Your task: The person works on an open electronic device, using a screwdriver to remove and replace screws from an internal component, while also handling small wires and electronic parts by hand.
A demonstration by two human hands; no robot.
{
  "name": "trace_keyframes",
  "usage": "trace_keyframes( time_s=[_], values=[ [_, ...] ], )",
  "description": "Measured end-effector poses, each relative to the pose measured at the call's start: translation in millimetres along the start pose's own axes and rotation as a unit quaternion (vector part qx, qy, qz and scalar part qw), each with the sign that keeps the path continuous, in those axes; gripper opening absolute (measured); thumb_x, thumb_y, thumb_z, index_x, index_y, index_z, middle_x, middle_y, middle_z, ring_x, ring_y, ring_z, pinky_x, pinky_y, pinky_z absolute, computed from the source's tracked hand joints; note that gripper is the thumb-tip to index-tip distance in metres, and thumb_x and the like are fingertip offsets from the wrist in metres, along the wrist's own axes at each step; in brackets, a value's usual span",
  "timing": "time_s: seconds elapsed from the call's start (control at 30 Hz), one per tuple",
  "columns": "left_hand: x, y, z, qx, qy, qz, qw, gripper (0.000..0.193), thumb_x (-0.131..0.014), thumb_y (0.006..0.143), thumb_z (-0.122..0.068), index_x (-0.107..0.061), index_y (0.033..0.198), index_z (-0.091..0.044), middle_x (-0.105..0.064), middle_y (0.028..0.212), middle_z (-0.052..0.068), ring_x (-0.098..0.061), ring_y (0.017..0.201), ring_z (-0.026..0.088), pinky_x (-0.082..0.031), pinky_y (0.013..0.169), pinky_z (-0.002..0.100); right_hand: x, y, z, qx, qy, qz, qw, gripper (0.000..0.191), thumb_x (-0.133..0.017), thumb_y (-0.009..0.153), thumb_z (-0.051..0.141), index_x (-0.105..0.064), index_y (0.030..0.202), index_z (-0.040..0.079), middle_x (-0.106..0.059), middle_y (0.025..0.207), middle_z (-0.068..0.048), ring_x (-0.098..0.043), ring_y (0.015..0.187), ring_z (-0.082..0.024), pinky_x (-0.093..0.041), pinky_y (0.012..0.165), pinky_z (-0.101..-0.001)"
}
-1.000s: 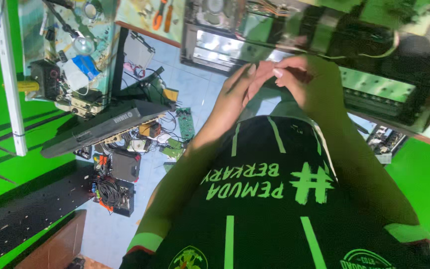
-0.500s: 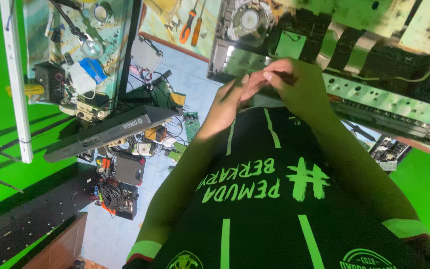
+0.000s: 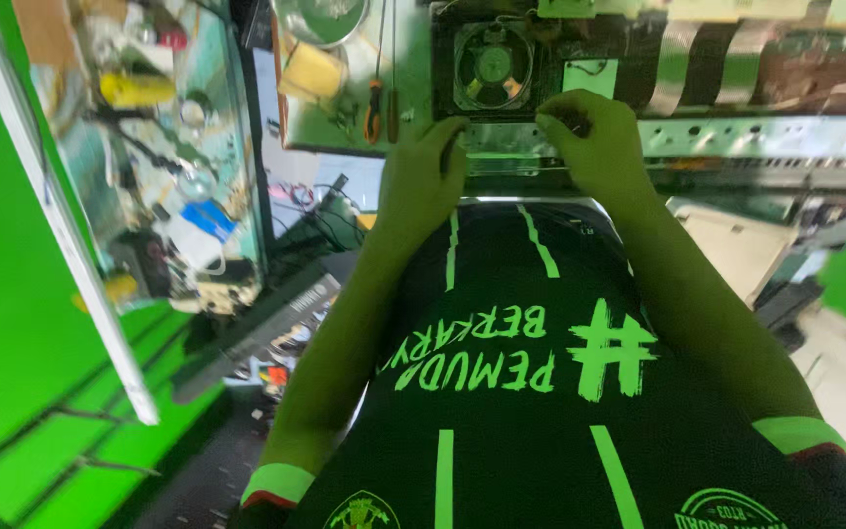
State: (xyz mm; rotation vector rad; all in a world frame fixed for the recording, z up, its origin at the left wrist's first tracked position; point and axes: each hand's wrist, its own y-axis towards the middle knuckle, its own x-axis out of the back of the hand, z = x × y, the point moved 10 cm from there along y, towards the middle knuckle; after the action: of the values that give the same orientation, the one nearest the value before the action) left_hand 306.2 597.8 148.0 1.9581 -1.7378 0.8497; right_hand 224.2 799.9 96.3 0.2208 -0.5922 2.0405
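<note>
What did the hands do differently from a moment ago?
The two hands were pressed together near the chest; they have parted and reached forward to the workbench. The left hand now rests on the bench edge, and the right hand touches the metal chassis below the square fan. Neither visibly holds anything. The screwdrivers lie as before.
</note>
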Motion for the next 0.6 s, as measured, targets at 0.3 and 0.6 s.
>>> trace_keyframes(
  time_s=[0.3, 0.6],
  values=[
    [-8.6, 32.9, 17.1, -0.23, 0.216, 0.078, 0.946, 0.046, -0.064, 0.1, -0.022, -0.055, 0.144, -0.012, -0.05, 0.152, 0.009, -0.069, 0.109, 0.034, -0.048, 0.097, 0.055, -33.6, -37.3, -19.4, 0.072, -0.039, -0.143, 0.986, 0.007, -0.075, 0.108, 0.009, -0.075, 0.113, 0.004, -0.077, 0.108, -0.013, -0.076, 0.095, -0.018, -0.062, 0.083, -0.0298],
    [-23.1, 52.4, 12.8, -0.347, 0.186, 0.117, 0.912, 0.047, -0.066, 0.097, -0.017, -0.055, 0.142, -0.007, -0.056, 0.152, 0.007, -0.071, 0.096, 0.029, -0.057, 0.08, 0.042, -68.2, -23.7, 3.6, 0.076, -0.052, -0.141, 0.986, 0.01, -0.076, 0.104, 0.008, -0.074, 0.112, 0.003, -0.075, 0.108, -0.015, -0.074, 0.094, -0.022, -0.06, 0.083, -0.0353]
  ],
)
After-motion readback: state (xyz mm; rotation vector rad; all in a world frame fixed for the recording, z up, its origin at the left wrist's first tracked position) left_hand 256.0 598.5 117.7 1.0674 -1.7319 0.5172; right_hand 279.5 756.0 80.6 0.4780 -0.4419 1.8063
